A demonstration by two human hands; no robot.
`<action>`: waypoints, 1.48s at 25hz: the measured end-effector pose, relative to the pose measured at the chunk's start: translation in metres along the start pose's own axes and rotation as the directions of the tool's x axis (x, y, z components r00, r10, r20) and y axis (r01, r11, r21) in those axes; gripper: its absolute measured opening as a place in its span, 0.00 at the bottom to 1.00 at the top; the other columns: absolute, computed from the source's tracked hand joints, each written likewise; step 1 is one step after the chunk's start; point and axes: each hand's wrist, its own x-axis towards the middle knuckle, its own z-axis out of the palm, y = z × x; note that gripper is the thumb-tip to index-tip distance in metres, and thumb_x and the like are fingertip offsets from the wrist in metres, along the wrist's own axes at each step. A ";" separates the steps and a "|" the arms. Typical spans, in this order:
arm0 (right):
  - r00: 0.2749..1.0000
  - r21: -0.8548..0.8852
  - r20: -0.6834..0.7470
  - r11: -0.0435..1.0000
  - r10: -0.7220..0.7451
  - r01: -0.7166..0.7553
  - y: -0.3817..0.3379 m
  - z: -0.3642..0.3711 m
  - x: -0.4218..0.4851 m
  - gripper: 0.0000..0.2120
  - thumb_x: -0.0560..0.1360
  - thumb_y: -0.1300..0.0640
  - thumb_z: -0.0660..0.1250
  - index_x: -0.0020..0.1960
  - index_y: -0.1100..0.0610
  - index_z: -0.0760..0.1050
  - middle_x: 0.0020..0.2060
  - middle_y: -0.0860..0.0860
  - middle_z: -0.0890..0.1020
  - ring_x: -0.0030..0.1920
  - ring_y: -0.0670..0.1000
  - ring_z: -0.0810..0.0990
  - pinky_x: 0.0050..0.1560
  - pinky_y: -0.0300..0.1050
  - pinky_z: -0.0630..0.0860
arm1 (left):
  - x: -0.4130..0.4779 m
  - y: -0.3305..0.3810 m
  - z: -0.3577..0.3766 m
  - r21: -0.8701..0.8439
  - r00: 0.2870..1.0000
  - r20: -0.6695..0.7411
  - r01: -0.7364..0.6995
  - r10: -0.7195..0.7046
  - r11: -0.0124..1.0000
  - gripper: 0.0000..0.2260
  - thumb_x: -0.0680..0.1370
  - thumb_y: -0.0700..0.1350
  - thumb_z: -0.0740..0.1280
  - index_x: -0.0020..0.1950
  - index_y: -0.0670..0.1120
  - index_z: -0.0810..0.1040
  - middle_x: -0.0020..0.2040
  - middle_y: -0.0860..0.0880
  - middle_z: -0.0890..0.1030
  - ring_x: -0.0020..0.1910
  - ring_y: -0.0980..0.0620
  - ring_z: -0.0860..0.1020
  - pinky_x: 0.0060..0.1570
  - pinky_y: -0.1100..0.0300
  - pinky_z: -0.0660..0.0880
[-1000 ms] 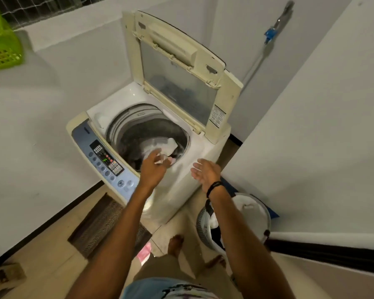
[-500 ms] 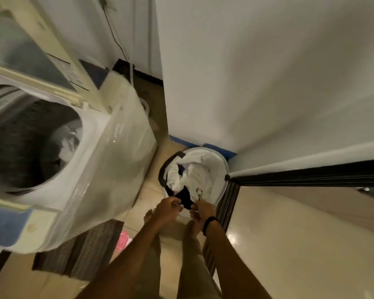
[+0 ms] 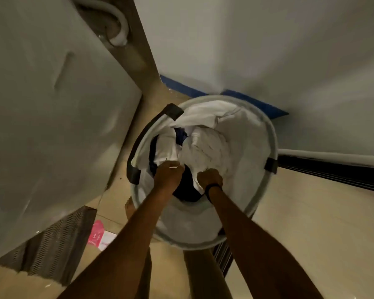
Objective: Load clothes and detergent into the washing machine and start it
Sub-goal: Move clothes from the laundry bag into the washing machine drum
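Since half a second ago both hands are reaching deeper: they were hovering at the near rim of the basket, and now they are sinking inside it, while the drum opening is slipping out of view. The left hand (image 3: 168, 175) is curling its fingers into the white clothes (image 3: 205, 147), pinching a fold at the heap's near edge. The right hand (image 3: 209, 178), wearing a black wristband (image 3: 213, 187), is closing round another fold of the same heap, just beside the left hand. Between and below the two hands a dark garment (image 3: 186, 190) is lying in the bottom.

The rim of the basket (image 3: 272, 134) is circling both hands, leaving open room on every side of them. Its black handle (image 3: 174, 111) is arching outward beyond the left hand.

The washing machine (image 3: 52, 104) is standing outside the left hand, showing only its side panel, with a narrow strip of floor (image 3: 119, 197) separating it from the basket. A grey hose (image 3: 117, 24) is looping behind it, far ahead of the hands.

The wall (image 3: 268, 50) is closing in beyond the fingertips, near the basket's far rim. A dark door track (image 3: 333, 175) is running away outside the right hand. Back beside the left forearm, a ribbed mat (image 3: 58, 240) and a pink packet (image 3: 97, 234) are lying on the floor.
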 end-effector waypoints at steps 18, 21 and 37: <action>0.984 0.915 -0.166 0.363 -0.056 0.175 -0.027 -0.077 -0.222 0.17 0.67 0.67 0.62 0.22 0.55 0.67 0.22 0.47 0.69 0.30 0.48 0.69 0.36 0.40 0.68 | -0.063 0.036 -0.019 -0.258 0.898 0.298 0.402 -0.323 0.879 0.43 0.63 0.74 0.71 0.70 0.50 0.71 0.64 0.46 0.77 0.60 0.41 0.78 0.56 0.48 0.77; 0.999 0.940 -0.012 0.341 -0.033 0.022 -0.005 -0.093 -0.256 0.13 0.75 0.73 0.59 0.35 0.63 0.76 0.38 0.62 0.77 0.43 0.60 0.76 0.53 0.51 0.77 | -0.090 0.046 -0.022 -0.292 0.862 0.469 0.357 -0.193 0.887 0.34 0.66 0.69 0.73 0.65 0.50 0.77 0.58 0.45 0.83 0.57 0.43 0.81 0.55 0.47 0.79; 0.825 0.724 0.364 0.688 -0.433 0.042 -0.020 -0.091 -0.221 0.12 0.81 0.71 0.55 0.57 0.68 0.76 0.35 0.52 0.84 0.36 0.41 0.83 0.40 0.34 0.79 | -0.178 0.044 -0.114 -0.012 0.914 0.378 -0.154 0.147 0.988 0.28 0.69 0.61 0.74 0.66 0.60 0.69 0.66 0.50 0.75 0.61 0.48 0.76 0.64 0.46 0.73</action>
